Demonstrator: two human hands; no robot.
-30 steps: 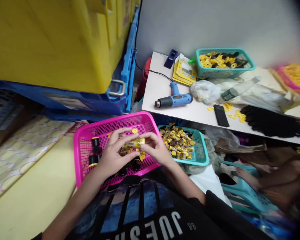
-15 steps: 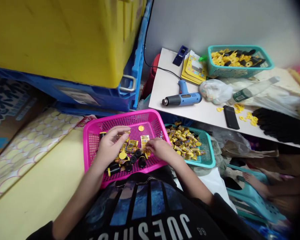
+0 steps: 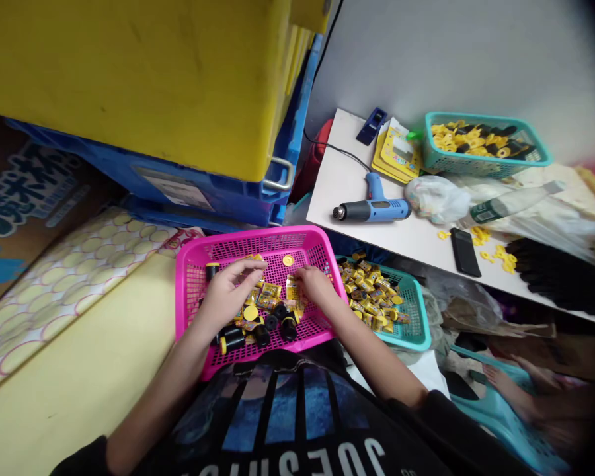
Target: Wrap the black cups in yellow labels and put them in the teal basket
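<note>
A pink plastic basket (image 3: pixel 258 237) sits against my body. Inside are small black cylinders with yellow caps (image 3: pixel 234 339), yellow printed label sleeves (image 3: pixel 269 295) and a loose round yellow cap (image 3: pixel 288 260). My left hand (image 3: pixel 231 292) hovers over the basket's left part, its fingers bent forward and the thumb apart; no held thing shows in it. At the right side, the fingertips of my right hand (image 3: pixel 316 285) are pinched together at the edge of a yellow printed label sleeve (image 3: pixel 292 289). Its fingers partly hide the contact.
A turquoise basket (image 3: pixel 419 317) of finished-looking yellow pieces stands to the right. On the white table (image 3: pixel 322 198) are a blue heat gun (image 3: pixel 377 208), a phone (image 3: pixel 465 252), a bottle (image 3: pixel 506 201) and another turquoise basket (image 3: pixel 476 168). A yellow bin (image 3: pixel 143 79) stands left. Someone's bare foot (image 3: pixel 506 383) shows lower right.
The view has shifted, so the surroundings sit further right and lower. My right hand has moved slightly toward the far side of the basket; my left hand stays nearly in place.
</note>
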